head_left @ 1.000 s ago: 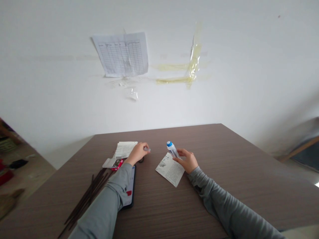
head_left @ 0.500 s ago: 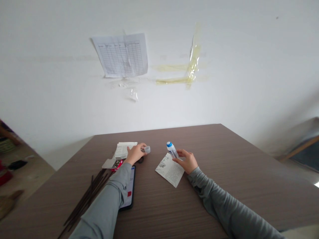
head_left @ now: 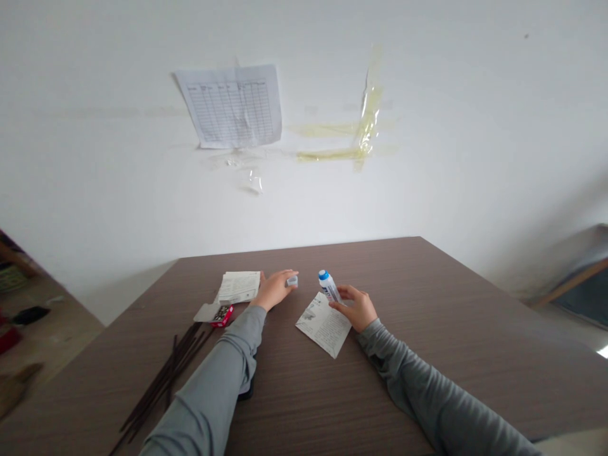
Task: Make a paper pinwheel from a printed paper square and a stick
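My right hand (head_left: 357,308) is closed around a white glue bottle (head_left: 329,286) with a blue top, held tilted to the left above a folded printed paper (head_left: 323,328). To its left, my left hand (head_left: 277,288) pinches a small translucent cap (head_left: 292,280) between thumb and fingers. The cap is apart from the bottle, a short gap away. The printed paper lies flat on the table, its right corner partly hidden behind my right hand.
Left of my left hand are a stack of folded papers (head_left: 239,286) and an open red box (head_left: 221,315) with small things inside. Several thin dark sticks (head_left: 171,373) lie beside my left forearm. A phone (head_left: 247,387) is mostly hidden under that sleeve. A wall (head_left: 332,202) stands behind the table (head_left: 380,259).
My left hand has moved right with the cap, closer to the bottle, and its forearm now covers most of the phone. My right hand and the bottle have hardly moved.
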Motion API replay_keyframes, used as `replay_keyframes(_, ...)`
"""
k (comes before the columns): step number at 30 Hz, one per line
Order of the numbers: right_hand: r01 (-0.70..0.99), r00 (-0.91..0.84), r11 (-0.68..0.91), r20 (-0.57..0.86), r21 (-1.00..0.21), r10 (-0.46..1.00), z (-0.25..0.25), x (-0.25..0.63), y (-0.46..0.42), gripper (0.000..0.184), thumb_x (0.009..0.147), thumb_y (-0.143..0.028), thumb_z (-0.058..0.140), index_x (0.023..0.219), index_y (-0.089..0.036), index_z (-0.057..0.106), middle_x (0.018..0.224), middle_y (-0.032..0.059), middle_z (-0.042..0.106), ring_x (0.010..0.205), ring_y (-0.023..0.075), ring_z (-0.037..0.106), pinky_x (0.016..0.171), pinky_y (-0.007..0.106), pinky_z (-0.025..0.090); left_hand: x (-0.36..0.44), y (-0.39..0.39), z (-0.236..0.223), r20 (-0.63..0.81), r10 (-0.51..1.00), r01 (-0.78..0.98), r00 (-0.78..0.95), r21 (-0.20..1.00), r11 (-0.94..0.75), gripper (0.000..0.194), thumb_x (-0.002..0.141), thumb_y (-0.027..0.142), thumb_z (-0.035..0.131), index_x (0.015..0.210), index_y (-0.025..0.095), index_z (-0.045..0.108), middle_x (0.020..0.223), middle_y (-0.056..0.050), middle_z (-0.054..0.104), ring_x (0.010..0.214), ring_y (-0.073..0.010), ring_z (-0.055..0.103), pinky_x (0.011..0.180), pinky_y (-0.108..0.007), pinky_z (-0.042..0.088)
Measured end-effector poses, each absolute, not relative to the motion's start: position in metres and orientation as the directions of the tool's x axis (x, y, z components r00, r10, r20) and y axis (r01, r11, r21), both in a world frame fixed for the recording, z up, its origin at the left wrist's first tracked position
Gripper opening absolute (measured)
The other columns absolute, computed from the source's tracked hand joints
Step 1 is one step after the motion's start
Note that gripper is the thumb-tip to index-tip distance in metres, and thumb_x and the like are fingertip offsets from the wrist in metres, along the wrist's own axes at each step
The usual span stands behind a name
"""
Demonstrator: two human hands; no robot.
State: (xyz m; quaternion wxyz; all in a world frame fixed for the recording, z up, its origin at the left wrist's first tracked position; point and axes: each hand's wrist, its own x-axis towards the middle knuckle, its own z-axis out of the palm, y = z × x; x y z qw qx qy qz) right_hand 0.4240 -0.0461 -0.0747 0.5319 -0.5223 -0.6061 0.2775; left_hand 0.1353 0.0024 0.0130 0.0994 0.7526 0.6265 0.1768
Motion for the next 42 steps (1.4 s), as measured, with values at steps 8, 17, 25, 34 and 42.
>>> replay_keyframes(8,0.326,0.115,0.233,0.283,-0.916,0.952,-0.073,0.430,-0.043,0.035,0.074,-0.031,0.113,0.104,-0.028,0.096,0.109,0.0105,0.102,0.118,0.0469,0.100,0.124,0.065,0.075,0.126,0.002,0.018,0.111,0.984,0.912,0.142,0.372,-0.174,0.028,0.110,0.016,0.085,0.123,0.035,0.102,0.159,-0.010,0.097,0.162,-0.0469,0.083,0.155,-0.096,0.022)
replay_keyframes(17,0.333,0.110,0.233,0.283,-0.914,0.953,-0.073,0.426,-0.046,0.034,0.073,-0.032,0.112,0.102,-0.028,0.095,0.109,0.0112,0.102,0.115,0.0477,0.100,0.123,0.066,0.075,0.085,-0.015,0.019,0.090,0.992,0.919,0.090,0.376,-0.117,0.021,0.104,0.028,0.096,0.121,0.038,0.103,0.155,-0.009,0.099,0.159,-0.0519,0.084,0.152,-0.095,0.030)
replay_keyframes(25,0.342,0.093,0.236,0.282,-0.910,0.955,-0.080,0.432,-0.041,0.035,0.074,-0.036,0.112,0.104,-0.030,0.095,0.110,0.0095,0.103,0.118,0.0473,0.100,0.123,0.067,0.075,0.087,-0.015,0.014,0.098,0.989,0.914,0.110,0.381,-0.140,0.021,0.102,0.036,0.100,0.123,0.039,0.104,0.155,-0.013,0.098,0.157,-0.0502,0.085,0.151,-0.092,0.034)
replay_keyframes(34,0.334,0.097,0.245,0.291,-0.910,0.952,-0.085,0.432,-0.039,0.035,0.075,-0.034,0.111,0.106,-0.028,0.096,0.114,0.0109,0.103,0.118,0.0472,0.100,0.124,0.065,0.075,0.094,-0.019,0.016,0.091,0.988,0.915,0.123,0.374,-0.149,0.022,0.102,0.032,0.097,0.123,0.038,0.103,0.157,-0.012,0.098,0.158,-0.0501,0.084,0.153,-0.093,0.031)
replay_keyframes(42,0.292,0.099,0.240,0.279,-0.926,0.955,-0.081,0.433,-0.040,0.033,0.076,-0.032,0.110,0.105,-0.028,0.096,0.115,0.0111,0.103,0.118,0.0465,0.101,0.121,0.062,0.079,0.105,-0.019,0.018,0.097,0.986,0.918,0.135,0.363,-0.162,0.022,0.105,0.026,0.091,0.121,0.037,0.101,0.154,-0.010,0.097,0.157,-0.0479,0.083,0.151,-0.095,0.031)
